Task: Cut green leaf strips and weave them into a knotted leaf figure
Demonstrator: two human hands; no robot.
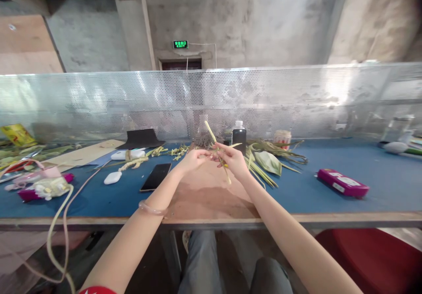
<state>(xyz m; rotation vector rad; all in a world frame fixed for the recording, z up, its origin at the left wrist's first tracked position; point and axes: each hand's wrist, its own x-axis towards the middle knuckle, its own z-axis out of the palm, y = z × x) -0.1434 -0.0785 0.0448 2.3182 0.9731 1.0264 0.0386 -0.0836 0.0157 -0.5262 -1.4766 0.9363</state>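
Over a brown board (201, 197) on the table, my two hands meet at a long pale green plant strip (210, 131). It runs diagonally, its upper end pointing away from me and its lower end hanging below the fingers. My right hand (233, 160) has its fingers closed around the middle of the strip, and a shorter piece sticks out to the right. My left hand (195, 160) pinches at the same spot; its fingertips are partly hidden behind the work. To the right lie green stalks (263, 171) and a broad leaf (268, 162).
A black phone (156, 177) lies left of the board; another phone (239, 141) stands upright behind my right hand. A white case (112, 178), cables (67, 210) and yellowish plant pieces (133, 163) are leftward. A magenta box (343, 183) sits at right. Perforated metal (158, 103) borders the back.
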